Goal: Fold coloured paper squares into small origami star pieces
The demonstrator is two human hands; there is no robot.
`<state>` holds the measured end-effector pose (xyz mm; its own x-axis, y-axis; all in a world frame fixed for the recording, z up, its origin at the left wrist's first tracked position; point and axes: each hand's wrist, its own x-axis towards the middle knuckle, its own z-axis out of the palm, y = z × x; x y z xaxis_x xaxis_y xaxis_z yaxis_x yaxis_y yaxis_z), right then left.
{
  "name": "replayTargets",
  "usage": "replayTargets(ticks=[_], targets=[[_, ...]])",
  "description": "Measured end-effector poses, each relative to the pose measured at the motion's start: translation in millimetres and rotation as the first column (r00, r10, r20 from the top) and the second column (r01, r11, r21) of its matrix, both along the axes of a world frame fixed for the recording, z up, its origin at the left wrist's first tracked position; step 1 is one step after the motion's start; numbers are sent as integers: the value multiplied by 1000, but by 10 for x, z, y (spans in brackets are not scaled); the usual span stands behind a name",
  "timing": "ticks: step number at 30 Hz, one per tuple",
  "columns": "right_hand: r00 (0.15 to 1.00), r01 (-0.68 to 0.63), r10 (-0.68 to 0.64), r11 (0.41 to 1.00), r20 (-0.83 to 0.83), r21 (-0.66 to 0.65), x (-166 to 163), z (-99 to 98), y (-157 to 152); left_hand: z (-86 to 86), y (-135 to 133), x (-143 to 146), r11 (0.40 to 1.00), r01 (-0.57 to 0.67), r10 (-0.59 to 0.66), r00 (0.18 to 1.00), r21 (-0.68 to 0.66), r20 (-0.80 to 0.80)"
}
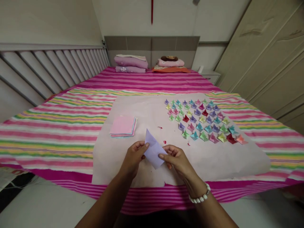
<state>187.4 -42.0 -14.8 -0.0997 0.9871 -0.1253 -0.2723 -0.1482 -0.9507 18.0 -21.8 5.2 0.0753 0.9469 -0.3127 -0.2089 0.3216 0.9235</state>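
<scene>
A partly folded lilac sheet of origami paper (pixel 153 152) is held up over the white sheet, one pointed corner rising at its upper left. My left hand (pixel 135 155) pinches its left edge, thumb on top. On the right edge my right hand (pixel 177 158) grips it between thumb and fingers, a white bracelet (pixel 200 198) on that wrist. To the left lies a stack of square paper (pixel 123 125), pink on top. Several small folded paper boats (pixel 203 119) in many colours stand in rows at the right.
A large white paper sheet (pixel 147 110) covers part of the bed's striped cover (pixel 71 123). Small red marks or scraps (pixel 164 142) show on it. Folded bedding (pixel 131 63) sits by the headboard (pixel 175 47). A slatted rail (pixel 59 66) runs along the left.
</scene>
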Motion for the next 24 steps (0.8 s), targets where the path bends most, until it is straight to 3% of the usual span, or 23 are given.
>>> replayTargets(ticks=[3,6,15,24], targets=[[998,-59,58,997,-26,-52,-24,10,-19,15,-13,13,1000,-6,6,1000,15,-20],[998,-28,23,997,-65,-75,-33,3,-18,41,-31,22,1000,-21,21,999,6,-47],[989,35,-34,999,-144,6,-45,0,5,-43,-13,-2,996,8,-6,999,-89,32],[980,182,-190,977,62,112,-60,11,-14,-88,-65,44,987,121,-103,982,-108,159]])
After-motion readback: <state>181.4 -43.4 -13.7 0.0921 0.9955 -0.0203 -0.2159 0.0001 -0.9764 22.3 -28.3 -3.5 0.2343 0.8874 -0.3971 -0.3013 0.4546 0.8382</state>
